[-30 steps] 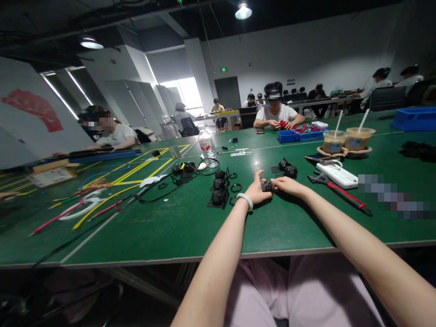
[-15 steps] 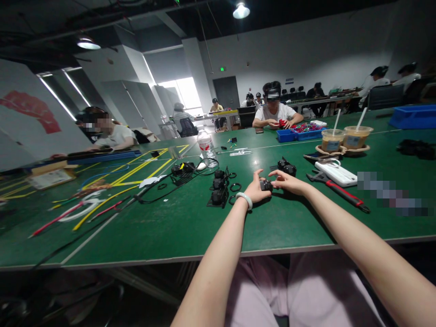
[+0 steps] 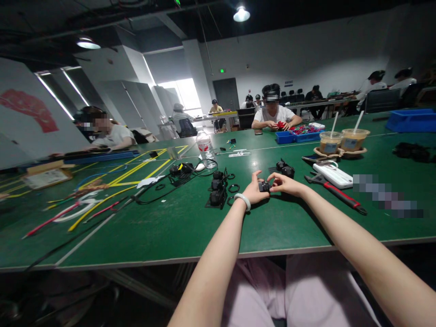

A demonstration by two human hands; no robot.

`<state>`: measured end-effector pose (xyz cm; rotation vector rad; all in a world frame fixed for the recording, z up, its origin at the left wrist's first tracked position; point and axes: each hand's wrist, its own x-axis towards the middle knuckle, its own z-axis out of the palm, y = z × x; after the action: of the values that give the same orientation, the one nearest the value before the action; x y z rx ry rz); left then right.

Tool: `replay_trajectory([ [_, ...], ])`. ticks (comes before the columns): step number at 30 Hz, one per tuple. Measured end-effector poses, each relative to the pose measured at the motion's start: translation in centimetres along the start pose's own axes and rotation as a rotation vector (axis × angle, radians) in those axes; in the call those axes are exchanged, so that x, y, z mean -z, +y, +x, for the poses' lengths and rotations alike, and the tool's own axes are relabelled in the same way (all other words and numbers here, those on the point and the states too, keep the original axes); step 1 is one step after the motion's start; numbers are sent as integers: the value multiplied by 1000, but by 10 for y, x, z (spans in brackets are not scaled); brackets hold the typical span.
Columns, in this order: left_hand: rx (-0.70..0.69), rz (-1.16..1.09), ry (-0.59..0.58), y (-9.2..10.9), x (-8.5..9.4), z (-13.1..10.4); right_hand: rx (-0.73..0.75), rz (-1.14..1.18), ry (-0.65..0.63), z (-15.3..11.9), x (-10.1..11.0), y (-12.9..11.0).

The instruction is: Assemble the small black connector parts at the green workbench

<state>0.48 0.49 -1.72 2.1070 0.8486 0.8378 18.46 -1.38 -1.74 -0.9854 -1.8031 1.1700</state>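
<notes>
spreads broad and green as a counter (image 3: 163, 231), pale along the front edge, crossed by thin white lines, with yellow stripes (image 3: 122, 184) toward the left. carries a row of black units (image 3: 218, 197) with loose black rings (image 3: 233, 188) just beside. to the right, bears a white oblong device (image 3: 335, 175) near a red-and-black wrench (image 3: 344, 198), a cup carrier (image 3: 356, 154) and a large blue bin (image 3: 410, 120). at left, holds a yellow cord (image 3: 90, 208), a red cord (image 3: 54, 219), white scraps (image 3: 149, 181) and an open box (image 3: 47, 178). farther back, supports a clear bottle (image 3: 205, 150), upright.
</notes>
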Motion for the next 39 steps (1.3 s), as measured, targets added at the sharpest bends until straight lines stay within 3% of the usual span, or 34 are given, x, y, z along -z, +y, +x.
replay_trajectory([
  [39, -1, -11, -11, -3, 0, 1, -20, 12, -1, 1, 0, -1],
])
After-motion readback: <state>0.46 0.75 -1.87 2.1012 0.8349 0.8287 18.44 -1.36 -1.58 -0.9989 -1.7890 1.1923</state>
